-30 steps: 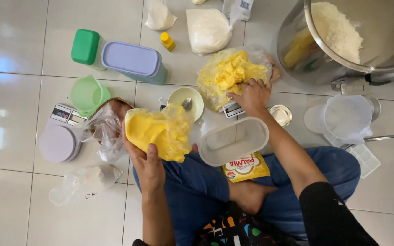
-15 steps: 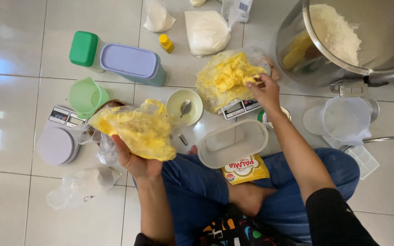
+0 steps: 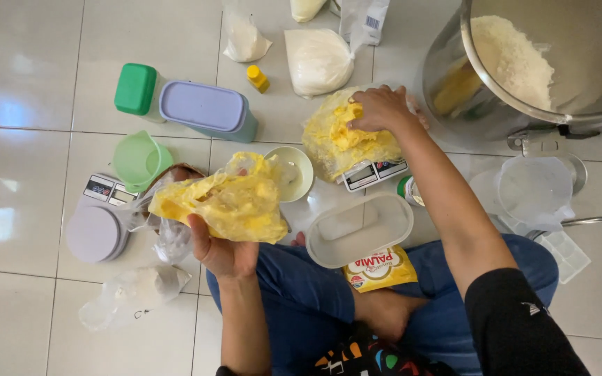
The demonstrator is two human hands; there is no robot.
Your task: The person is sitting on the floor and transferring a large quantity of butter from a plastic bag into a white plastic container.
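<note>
My left hand holds up a clear plastic bag smeared with yellow butter above my lap. My right hand reaches forward with its fingers pressed into a lump of yellow butter in another plastic bag, which rests on a small digital scale. Between the hands sit a small pale bowl with a spoon and an empty clear plastic tub.
A large steel mixing bowl with flour stands at the upper right. A lilac-lidded box, green container, green cup, second scale, bags of white powder, a clear jug and a yellow wrapper lie around on the tiled floor.
My left hand tipped the buttery bag over and shifted it slightly left, then back toward the middle. My right hand moved from the bag's near edge onto the top of the butter lump.
</note>
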